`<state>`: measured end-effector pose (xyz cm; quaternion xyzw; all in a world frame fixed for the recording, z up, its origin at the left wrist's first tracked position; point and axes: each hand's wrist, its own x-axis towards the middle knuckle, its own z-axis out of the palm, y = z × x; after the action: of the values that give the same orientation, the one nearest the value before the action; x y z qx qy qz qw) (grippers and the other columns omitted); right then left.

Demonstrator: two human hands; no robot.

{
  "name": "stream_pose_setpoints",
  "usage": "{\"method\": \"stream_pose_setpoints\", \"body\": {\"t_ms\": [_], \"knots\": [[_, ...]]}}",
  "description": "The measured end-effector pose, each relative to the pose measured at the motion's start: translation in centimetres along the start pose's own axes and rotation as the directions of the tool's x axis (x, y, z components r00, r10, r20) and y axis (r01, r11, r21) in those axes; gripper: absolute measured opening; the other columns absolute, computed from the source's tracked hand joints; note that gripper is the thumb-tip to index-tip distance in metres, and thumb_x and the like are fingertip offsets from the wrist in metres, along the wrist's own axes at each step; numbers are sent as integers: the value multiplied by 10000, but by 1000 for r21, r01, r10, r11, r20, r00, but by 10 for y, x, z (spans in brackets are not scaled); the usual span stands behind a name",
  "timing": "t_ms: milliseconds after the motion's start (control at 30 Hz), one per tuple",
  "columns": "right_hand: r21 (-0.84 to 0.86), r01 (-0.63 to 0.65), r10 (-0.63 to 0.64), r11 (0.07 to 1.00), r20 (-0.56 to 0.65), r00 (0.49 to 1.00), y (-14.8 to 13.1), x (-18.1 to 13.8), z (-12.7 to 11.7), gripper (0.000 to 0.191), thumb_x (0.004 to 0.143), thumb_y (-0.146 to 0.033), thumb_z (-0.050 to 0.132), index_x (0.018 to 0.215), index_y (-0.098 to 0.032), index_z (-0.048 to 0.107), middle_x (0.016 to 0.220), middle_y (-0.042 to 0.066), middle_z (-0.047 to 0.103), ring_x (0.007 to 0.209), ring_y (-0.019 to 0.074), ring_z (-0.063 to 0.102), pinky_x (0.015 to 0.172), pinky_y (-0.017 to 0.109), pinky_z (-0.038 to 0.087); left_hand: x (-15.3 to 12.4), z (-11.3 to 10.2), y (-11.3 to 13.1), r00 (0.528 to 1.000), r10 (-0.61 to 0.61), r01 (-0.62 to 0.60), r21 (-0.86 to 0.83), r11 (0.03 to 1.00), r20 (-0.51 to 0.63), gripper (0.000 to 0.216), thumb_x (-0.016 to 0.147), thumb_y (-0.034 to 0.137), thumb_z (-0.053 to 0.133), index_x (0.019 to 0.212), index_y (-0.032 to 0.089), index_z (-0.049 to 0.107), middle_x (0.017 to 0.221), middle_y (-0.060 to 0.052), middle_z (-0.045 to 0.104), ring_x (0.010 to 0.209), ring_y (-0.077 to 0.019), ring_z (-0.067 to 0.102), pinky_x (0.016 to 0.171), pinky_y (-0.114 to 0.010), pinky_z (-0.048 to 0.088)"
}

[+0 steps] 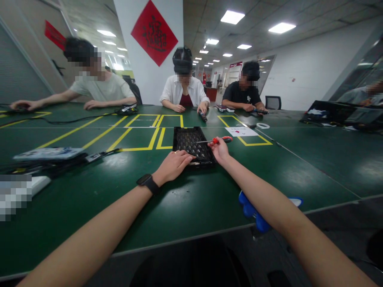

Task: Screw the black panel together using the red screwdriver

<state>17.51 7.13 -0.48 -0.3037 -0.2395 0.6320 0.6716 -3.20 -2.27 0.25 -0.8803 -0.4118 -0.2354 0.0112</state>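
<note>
A shallow black plastic case [191,137] with rows of small openings or cells lies on the green table in front of me. My left hand [176,164], with a dark watch on the wrist, grips its near left edge, fingers bent over the rim. Part of that grip is hidden. In my right hand [220,151] is a screwdriver [223,140] with a red and black handle. Its thin shaft points left over the inside of the case. Whether the tip touches anything is too small to tell.
Blue and white gloves [259,215] lie under my right forearm. To the left are cables [98,155] and a flat bluish pack [49,153]. A paper sheet [241,131] and a tape roll [262,125] lie beyond. Several people sit across the table, one holding a dark tool [202,115].
</note>
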Motion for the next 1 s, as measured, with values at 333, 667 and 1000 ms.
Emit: {"method": "stream_pose_setpoints", "body": {"t_ms": [333,667,1000], "knots": [[-3,-2,2,1000,4,1000,-1,-1,0,242,869,-223,422,635,-178,471,456,-32,513,456,85,536,547,191,509,0,1,0,1000,-9,8,-34,999,-7,488,950,405,190,1157,243,601,1051,-47,623,947,-174,547,860,-330,380],[-5,-8,9,1000,14,1000,-1,-1,-1,233,866,-244,425,645,-184,468,472,-28,517,476,95,547,550,204,519,10,20,-35,911,-351,262,-352,899,-218,432,885,413,372,1219,180,518,1270,-88,502,1223,-200,415,1068,-382,294],[24,-3,1,1000,94,996,-1,-3,1,237,876,-218,427,650,-173,487,490,-28,531,479,86,547,576,203,525,9,35,-53,895,-444,405,-327,854,-49,520,894,429,315,1307,140,442,1447,-146,329,1372,-247,224,1105,-465,203]]}}
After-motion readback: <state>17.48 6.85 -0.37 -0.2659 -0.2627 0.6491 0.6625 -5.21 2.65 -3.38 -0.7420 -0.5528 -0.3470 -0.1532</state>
